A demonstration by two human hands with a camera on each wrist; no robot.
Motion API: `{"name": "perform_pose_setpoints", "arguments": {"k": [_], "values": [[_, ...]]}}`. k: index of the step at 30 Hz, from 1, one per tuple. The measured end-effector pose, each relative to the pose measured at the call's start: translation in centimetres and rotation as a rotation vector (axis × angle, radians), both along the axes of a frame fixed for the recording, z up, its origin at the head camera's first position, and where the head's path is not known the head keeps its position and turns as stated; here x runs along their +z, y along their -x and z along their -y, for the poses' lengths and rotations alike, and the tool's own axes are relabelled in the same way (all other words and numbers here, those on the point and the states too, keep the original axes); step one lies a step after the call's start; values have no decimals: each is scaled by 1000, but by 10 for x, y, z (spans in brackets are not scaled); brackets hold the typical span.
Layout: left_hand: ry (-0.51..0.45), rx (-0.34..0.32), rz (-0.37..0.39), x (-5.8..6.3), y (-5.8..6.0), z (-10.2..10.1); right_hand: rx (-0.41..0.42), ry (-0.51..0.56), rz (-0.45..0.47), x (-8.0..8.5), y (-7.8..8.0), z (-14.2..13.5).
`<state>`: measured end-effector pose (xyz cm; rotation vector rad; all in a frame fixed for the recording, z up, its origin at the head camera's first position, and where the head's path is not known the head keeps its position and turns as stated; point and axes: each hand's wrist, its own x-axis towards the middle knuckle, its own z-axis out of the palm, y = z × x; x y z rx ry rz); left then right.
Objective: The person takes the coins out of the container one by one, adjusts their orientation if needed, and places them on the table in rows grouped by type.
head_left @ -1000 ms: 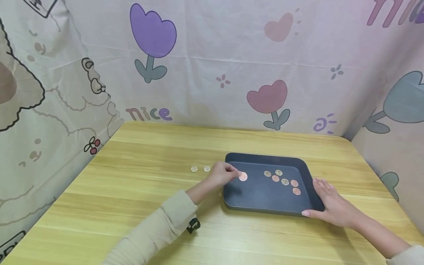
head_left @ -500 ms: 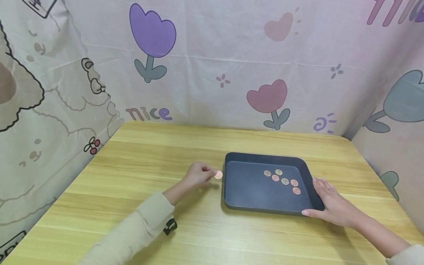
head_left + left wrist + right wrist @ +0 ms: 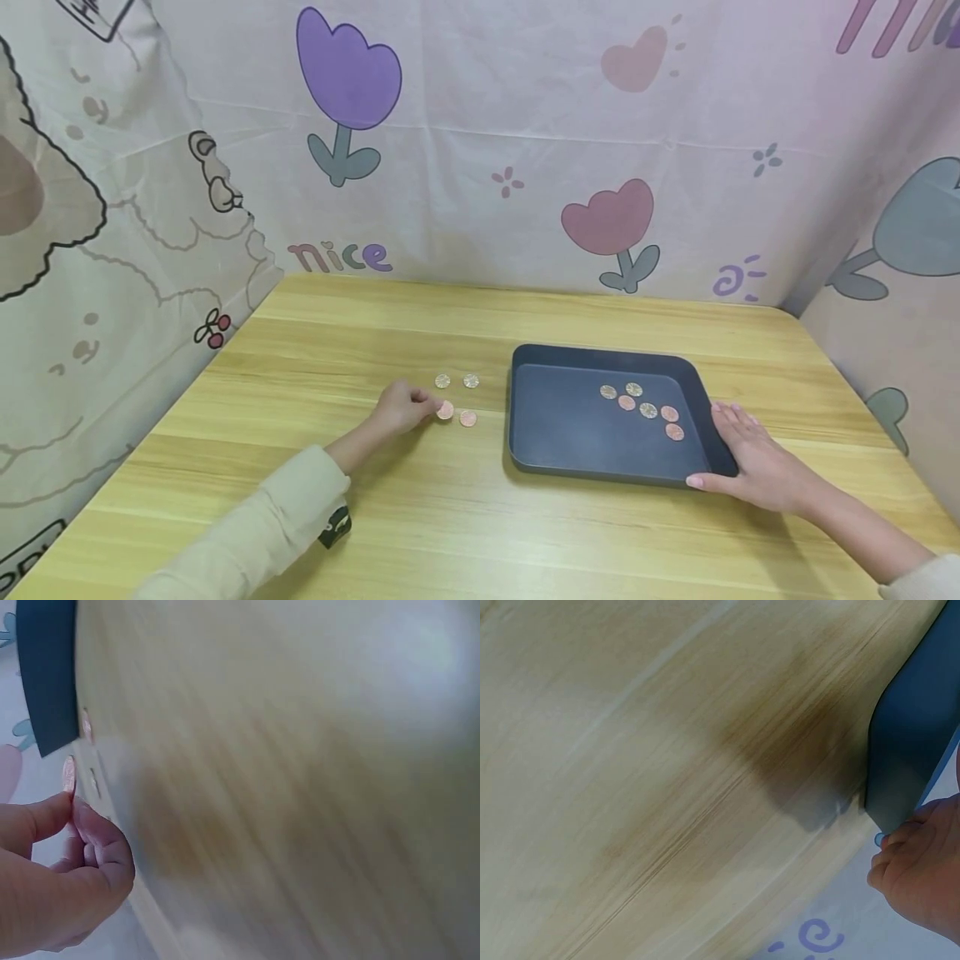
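Note:
My left hand (image 3: 401,407) pinches a copper-coloured coin (image 3: 446,410) between thumb and forefinger, low over the wooden table. The left wrist view shows this coin (image 3: 70,774) edge-on at the fingertips. Close by on the table lie another copper coin (image 3: 468,418) and two gold-coloured coins, one on the left (image 3: 442,381) and one on the right (image 3: 471,381). My right hand (image 3: 768,467) rests against the right side of a dark rectangular tray (image 3: 570,442), fingers extended along the side and thumb at the front corner. Several gold and copper coins (image 3: 648,410) lie flat inside it.
The wooden table (image 3: 420,517) carries the tray right of centre. A printed cloth (image 3: 465,92) hangs behind the table and along both sides. A black wrist strap piece (image 3: 335,527) shows below the left sleeve.
My left hand has moved left, carrying the copper coin out from over the tray, past its left rim, to beside the table coins. My right hand and the tray stay in place.

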<state>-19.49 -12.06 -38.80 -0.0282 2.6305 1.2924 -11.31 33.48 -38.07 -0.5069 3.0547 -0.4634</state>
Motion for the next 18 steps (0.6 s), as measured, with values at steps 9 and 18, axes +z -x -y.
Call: {"name": "perform_pose_setpoints", "arguments": {"k": [9,18], "values": [[116,-13,-81,-2,-1,6,-2,4,1,1,-1,1],[137,-8,-62,2,-3,3,-4,5,18,2,1,1]]}}
